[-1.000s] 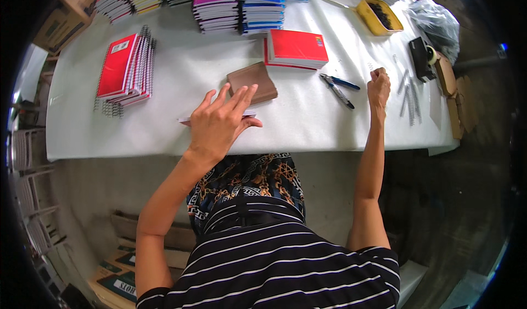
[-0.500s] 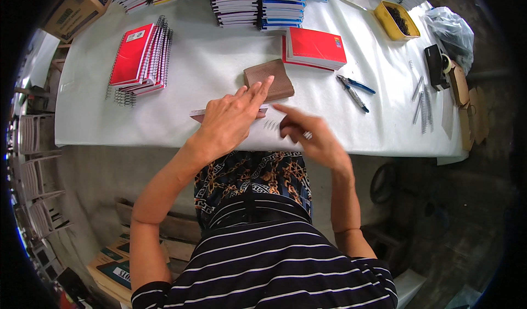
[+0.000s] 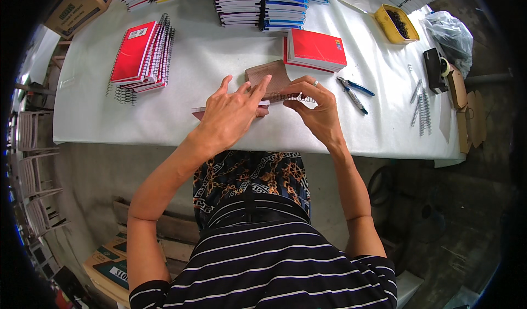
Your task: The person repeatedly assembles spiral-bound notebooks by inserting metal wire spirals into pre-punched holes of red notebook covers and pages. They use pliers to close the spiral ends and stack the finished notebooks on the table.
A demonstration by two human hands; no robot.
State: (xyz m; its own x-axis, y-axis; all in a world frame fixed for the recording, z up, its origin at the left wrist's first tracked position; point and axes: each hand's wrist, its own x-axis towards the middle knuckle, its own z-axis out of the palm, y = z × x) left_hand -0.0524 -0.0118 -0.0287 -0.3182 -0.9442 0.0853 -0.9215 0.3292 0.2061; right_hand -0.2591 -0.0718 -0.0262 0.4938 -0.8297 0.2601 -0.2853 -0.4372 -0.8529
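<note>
My left hand (image 3: 225, 116) lies with its fingers stretched and spread over a small notebook (image 3: 198, 113), mostly hidden under it; a pale page edge and a reddish-brown surface show. Its fingertips reach a brown block (image 3: 268, 74) just beyond. To the right, my right hand (image 3: 317, 110), a ring on one finger, pinches a thin wire spiral coil (image 3: 297, 97) between thumb and fingers. The coil lies in line with the notebook's edge, by the block's near side. Whether its tip is in the notebook's holes I cannot tell.
Red spiral notebooks (image 3: 132, 54) are stacked at left; a red-covered stack (image 3: 315, 48) sits behind the block. Pliers (image 3: 354, 92), loose coils (image 3: 424, 108), a tape dispenser (image 3: 435, 70) and a yellow tub (image 3: 392, 26) are at right. Blue notebooks (image 3: 284, 7) are piled at the back.
My right hand has moved up and inward, bringing the coil in line with the notebook's edge. My left hand has stayed over the notebook, its fingers more spread.
</note>
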